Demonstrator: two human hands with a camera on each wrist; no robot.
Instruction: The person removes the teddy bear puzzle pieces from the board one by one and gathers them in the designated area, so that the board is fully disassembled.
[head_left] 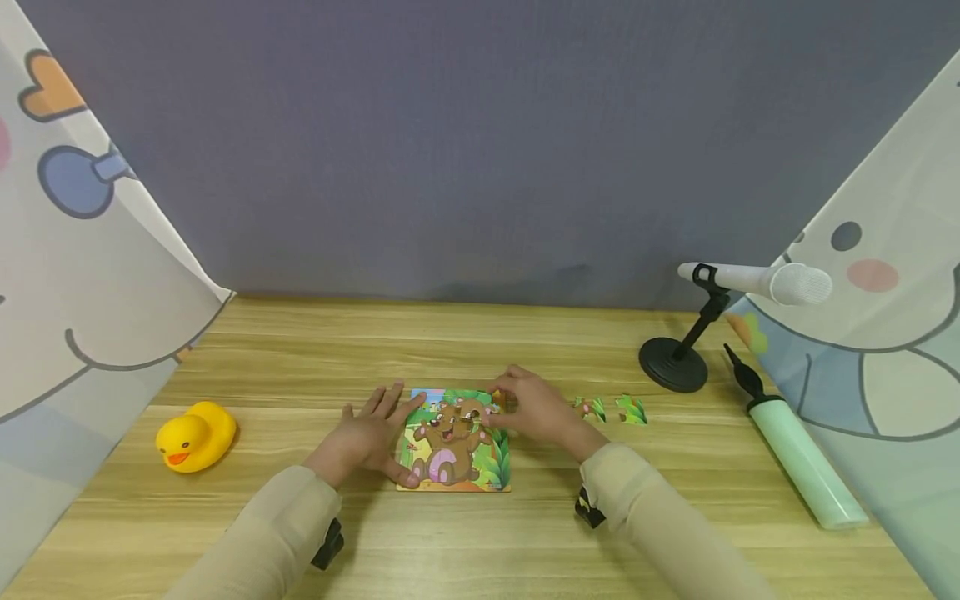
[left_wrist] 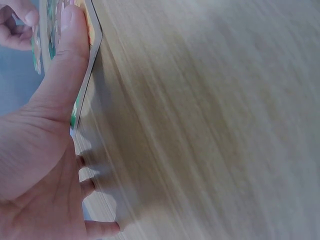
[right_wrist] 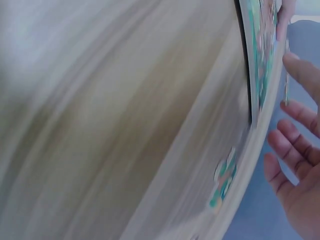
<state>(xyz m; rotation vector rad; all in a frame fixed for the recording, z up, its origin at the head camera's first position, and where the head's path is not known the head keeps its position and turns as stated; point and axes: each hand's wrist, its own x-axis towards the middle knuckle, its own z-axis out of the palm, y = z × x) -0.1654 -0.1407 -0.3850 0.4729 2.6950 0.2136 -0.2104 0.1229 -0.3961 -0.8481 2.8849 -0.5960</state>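
Observation:
A jigsaw puzzle (head_left: 450, 454) with a brown bear picture lies in its flat tray on the table. My left hand (head_left: 367, 437) spreads its fingers along the puzzle's left side; the thumb (left_wrist: 67, 40) rests on the front left corner. Over the puzzle's right side, my right hand (head_left: 532, 408) pinches a puzzle piece (right_wrist: 286, 75), seen edge-on and raised off the board, between thumb and forefinger. The other right fingers are loosely bent. To the right lie two loose puzzle pieces (head_left: 632, 409), green and brown.
A yellow rubber duck (head_left: 197, 437) sits at the left. At the right stand a white microphone (head_left: 757, 279) on a black stand (head_left: 672, 364) and a lying mint-green hand pump (head_left: 806, 462). A grey panel (head_left: 480, 150) rises behind the wooden table (head_left: 480, 550).

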